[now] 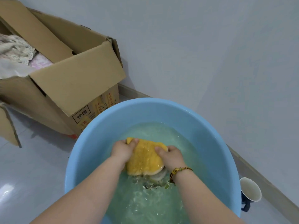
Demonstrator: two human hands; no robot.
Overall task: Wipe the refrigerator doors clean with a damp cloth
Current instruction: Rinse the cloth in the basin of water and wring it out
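On the floor, a blue basin (210,126): both hands, left (123,150) and right (172,156), clench the yellow cloth (144,159).

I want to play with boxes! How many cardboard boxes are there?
2. One big open cardboard box stands by the wall, behind the blue basin. Part of a second box shows at the left edge. More may be out of view.
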